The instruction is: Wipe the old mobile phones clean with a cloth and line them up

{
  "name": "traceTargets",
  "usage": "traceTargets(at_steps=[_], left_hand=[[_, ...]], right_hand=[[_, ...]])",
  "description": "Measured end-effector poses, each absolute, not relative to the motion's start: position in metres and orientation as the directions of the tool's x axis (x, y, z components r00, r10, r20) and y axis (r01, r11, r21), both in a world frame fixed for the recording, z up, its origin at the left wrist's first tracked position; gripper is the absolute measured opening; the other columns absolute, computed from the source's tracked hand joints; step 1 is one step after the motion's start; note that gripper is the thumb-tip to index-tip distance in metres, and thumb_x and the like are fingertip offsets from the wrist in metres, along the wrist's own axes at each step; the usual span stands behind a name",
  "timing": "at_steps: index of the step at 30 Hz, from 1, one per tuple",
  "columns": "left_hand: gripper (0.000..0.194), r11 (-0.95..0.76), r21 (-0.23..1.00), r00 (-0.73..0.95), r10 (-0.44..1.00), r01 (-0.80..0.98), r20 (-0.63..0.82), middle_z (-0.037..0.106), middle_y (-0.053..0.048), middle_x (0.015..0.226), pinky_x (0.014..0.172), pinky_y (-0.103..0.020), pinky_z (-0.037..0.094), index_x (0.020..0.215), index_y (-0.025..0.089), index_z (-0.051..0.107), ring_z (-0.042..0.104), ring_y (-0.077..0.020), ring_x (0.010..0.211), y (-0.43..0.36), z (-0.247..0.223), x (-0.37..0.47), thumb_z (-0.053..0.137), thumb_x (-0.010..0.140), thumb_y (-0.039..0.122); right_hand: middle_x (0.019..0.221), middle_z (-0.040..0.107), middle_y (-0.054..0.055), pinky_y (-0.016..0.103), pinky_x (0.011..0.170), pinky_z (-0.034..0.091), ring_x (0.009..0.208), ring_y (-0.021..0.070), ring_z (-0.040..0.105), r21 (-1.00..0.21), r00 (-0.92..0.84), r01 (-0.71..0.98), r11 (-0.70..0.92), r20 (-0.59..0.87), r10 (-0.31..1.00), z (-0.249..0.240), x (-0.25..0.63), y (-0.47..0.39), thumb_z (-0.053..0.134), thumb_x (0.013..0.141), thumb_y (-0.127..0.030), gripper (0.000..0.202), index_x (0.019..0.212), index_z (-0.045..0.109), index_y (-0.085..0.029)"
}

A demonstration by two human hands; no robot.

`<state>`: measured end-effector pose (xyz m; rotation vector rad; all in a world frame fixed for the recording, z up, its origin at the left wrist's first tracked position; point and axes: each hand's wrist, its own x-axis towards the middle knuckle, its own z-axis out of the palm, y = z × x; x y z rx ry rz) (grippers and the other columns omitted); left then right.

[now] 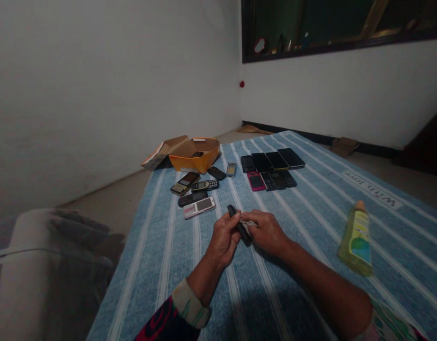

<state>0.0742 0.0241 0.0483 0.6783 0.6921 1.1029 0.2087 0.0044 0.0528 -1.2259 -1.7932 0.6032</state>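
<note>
My left hand (223, 239) grips a black mobile phone (244, 232), turned edge-on and slanting above the striped cloth. Against the phone's side, my right hand (270, 232) pinches a small pale piece of cloth (250, 223), mostly hidden by the fingers. Left of the hands lie several loose phones, among them a silver and pink one (200, 207), a black keypad phone (205, 185) and a dark one with a gold keypad (185, 183). Farther right, several phones sit in two rows, including a pink-edged one (255, 181) and a large black one (291, 158).
An open orange cardboard box (193, 163) with something dark inside stands at the back left. A bottle of yellow-green liquid (356, 241) lies at the right. The blue striped tablecloth (147, 265) covers the surface. A covered grey seat (33, 274) is at the left.
</note>
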Motion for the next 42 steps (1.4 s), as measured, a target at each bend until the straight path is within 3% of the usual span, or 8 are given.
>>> traceTargets(at_steps=[7,17,27,38,42], left_hand=[[0.028,0.315,0.787,0.393,0.914,-0.530,-0.100,0.071,-0.006,0.082,0.074,-0.024,0.051,0.092,0.011,0.069,0.067,-0.0157,0.076,0.019,0.045,0.076,0.080,0.071,0.026],[0.032,0.344,0.799,0.424,0.897,-0.493,-0.125,0.072,-0.006,0.088,0.079,-0.026,0.051,0.098,0.013,0.068,0.068,-0.0187,0.085,0.015,0.048,0.077,0.080,0.071,0.024],[0.031,0.366,0.795,0.480,0.871,-0.485,-0.108,0.072,-0.006,0.088,0.082,-0.029,0.051,0.097,0.013,0.070,0.069,-0.0209,0.087,0.013,0.049,0.077,0.080,0.070,0.025],[0.036,0.370,0.777,0.439,0.888,-0.509,-0.136,0.073,-0.006,0.088,0.083,-0.030,0.053,0.099,0.014,0.069,0.070,-0.0209,0.087,0.015,0.048,0.074,0.083,0.067,0.024],[0.036,0.375,0.758,0.400,0.902,-0.534,-0.164,0.074,-0.007,0.090,0.087,-0.028,0.052,0.097,0.012,0.067,0.069,-0.0194,0.089,0.017,0.047,0.073,0.083,0.067,0.024]], right_hand=[[0.080,0.070,0.003,0.025,0.071,0.047,0.077,0.0164,0.064,-0.803,-0.037,0.494,0.333,0.364,0.931,0.046,0.209,0.012,0.050,0.074,-0.004,0.033,0.089,0.075,-0.019],[0.077,0.072,0.002,0.027,0.071,0.050,0.073,0.0177,0.066,-0.888,0.088,0.415,0.197,0.255,0.963,0.046,0.208,0.020,0.053,0.070,-0.012,0.025,0.080,0.074,-0.019],[0.082,0.074,0.003,0.030,0.076,0.053,0.077,0.0200,0.069,-0.926,0.166,0.339,0.165,0.231,0.959,0.040,0.209,0.026,0.053,0.070,-0.017,0.027,0.087,0.074,-0.018],[0.096,0.072,0.008,0.031,0.083,0.050,0.090,0.0196,0.067,-0.804,-0.028,0.488,0.339,0.374,0.927,0.045,0.210,0.003,0.046,0.077,-0.006,0.037,0.103,0.070,-0.016],[0.095,0.070,0.008,0.030,0.084,0.049,0.091,0.0190,0.065,-0.753,-0.114,0.515,0.408,0.412,0.904,0.046,0.207,-0.008,0.043,0.076,-0.002,0.037,0.097,0.070,-0.017]])
